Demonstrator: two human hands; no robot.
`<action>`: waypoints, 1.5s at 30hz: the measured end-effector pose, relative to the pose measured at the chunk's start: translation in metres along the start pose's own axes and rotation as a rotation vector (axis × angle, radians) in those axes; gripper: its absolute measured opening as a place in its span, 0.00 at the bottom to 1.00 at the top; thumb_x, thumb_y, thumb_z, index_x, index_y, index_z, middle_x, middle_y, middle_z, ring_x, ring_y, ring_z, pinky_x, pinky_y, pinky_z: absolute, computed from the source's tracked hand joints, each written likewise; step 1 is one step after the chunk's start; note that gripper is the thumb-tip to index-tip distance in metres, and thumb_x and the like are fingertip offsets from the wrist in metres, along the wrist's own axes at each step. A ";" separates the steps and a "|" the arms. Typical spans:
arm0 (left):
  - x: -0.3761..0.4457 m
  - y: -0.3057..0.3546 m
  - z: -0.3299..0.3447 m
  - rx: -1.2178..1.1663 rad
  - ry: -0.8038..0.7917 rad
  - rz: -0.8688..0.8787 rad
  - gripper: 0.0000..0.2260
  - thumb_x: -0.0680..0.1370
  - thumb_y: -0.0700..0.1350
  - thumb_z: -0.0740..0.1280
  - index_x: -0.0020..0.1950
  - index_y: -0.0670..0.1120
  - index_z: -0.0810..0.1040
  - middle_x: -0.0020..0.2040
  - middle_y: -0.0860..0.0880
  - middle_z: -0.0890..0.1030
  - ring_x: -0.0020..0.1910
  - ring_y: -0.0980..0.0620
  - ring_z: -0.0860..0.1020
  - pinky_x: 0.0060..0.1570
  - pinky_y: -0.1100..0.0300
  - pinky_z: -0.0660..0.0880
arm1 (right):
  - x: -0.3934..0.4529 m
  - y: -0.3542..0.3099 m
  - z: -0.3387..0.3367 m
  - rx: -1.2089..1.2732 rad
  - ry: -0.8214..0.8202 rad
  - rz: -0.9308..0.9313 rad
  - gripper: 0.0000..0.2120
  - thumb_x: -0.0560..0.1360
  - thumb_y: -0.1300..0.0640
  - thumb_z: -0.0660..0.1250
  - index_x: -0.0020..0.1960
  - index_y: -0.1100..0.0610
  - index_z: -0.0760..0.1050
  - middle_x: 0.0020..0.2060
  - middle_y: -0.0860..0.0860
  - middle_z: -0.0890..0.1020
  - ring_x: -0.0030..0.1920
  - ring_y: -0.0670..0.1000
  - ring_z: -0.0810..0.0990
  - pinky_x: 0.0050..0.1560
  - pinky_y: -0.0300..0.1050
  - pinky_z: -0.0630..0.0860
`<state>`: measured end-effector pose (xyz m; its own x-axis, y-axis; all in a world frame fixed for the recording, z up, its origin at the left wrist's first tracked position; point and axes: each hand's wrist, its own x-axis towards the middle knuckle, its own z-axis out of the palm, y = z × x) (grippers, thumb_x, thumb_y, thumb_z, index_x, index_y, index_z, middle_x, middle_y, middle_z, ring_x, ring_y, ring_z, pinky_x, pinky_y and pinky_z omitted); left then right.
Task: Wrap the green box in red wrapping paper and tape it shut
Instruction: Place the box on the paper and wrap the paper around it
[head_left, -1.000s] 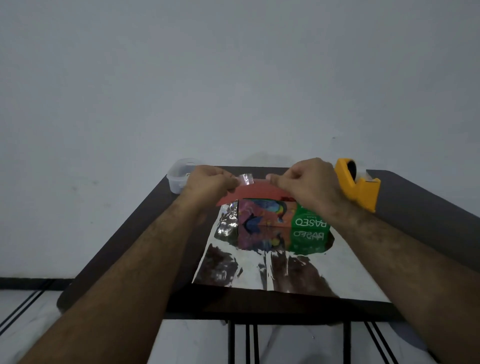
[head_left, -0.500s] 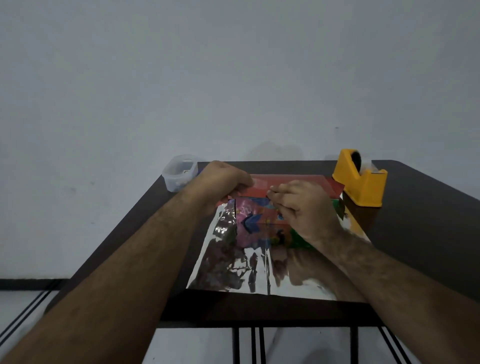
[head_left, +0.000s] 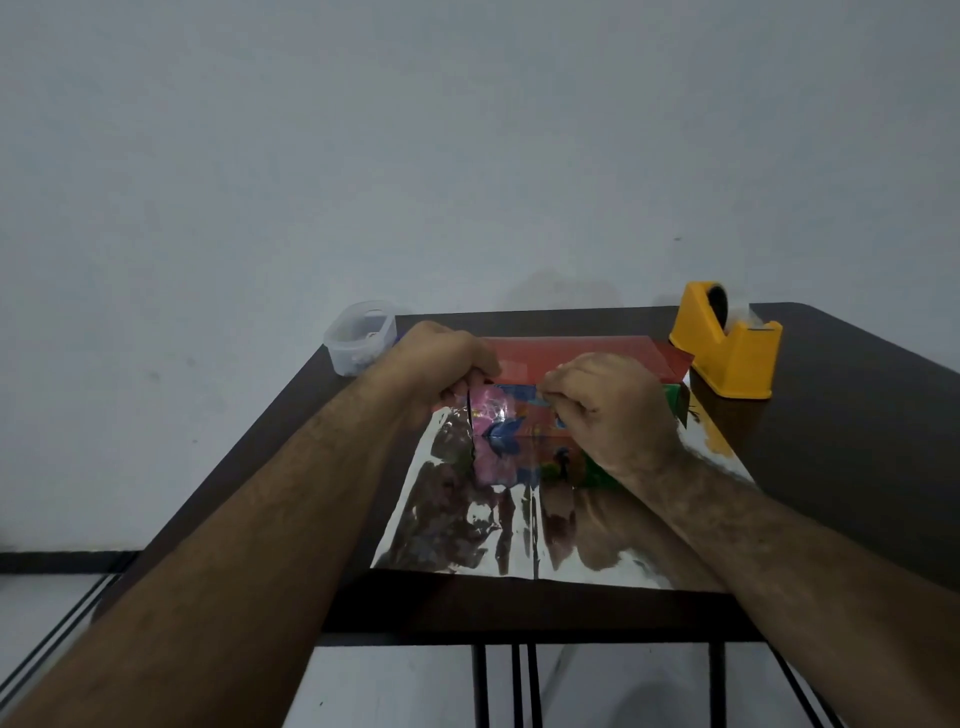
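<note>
At the bench's (head_left: 857, 467) far left corner stands a clear plastic tub (head_left: 360, 336); its contents are too blurred to tell. The left hand (head_left: 441, 358) and right hand (head_left: 610, 410) each press a clenched grip onto the red wrapping paper (head_left: 587, 356) folded over the green box (head_left: 524, 436), mid-bench on the paper's silver underside. A yellow tape dispenser (head_left: 724, 348) stands far right.
</note>
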<state>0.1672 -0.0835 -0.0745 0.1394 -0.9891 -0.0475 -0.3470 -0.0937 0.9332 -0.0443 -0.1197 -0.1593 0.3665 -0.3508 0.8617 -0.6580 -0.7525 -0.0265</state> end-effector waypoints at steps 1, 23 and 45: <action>0.000 0.000 0.000 0.002 -0.001 -0.005 0.06 0.73 0.34 0.74 0.38 0.39 0.80 0.30 0.45 0.77 0.24 0.53 0.70 0.25 0.60 0.66 | 0.001 -0.002 0.000 -0.003 0.005 0.012 0.08 0.76 0.59 0.77 0.55 0.60 0.87 0.44 0.53 0.88 0.45 0.56 0.87 0.50 0.56 0.84; 0.000 0.003 0.008 0.226 0.186 0.015 0.05 0.63 0.39 0.75 0.33 0.41 0.80 0.31 0.46 0.76 0.29 0.49 0.71 0.31 0.58 0.67 | 0.013 -0.016 0.003 0.113 -0.092 0.158 0.12 0.78 0.49 0.69 0.50 0.54 0.88 0.35 0.46 0.73 0.41 0.49 0.71 0.46 0.47 0.66; -0.006 -0.001 -0.006 0.571 0.447 0.327 0.05 0.73 0.45 0.74 0.39 0.46 0.83 0.31 0.55 0.77 0.30 0.58 0.74 0.28 0.65 0.68 | 0.033 -0.021 -0.006 0.172 -0.204 0.306 0.09 0.79 0.45 0.72 0.48 0.49 0.88 0.36 0.41 0.74 0.42 0.46 0.73 0.46 0.49 0.71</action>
<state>0.1725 -0.0770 -0.0726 0.2656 -0.8484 0.4579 -0.8398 0.0297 0.5422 -0.0225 -0.1121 -0.1268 0.3051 -0.6634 0.6832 -0.6437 -0.6724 -0.3655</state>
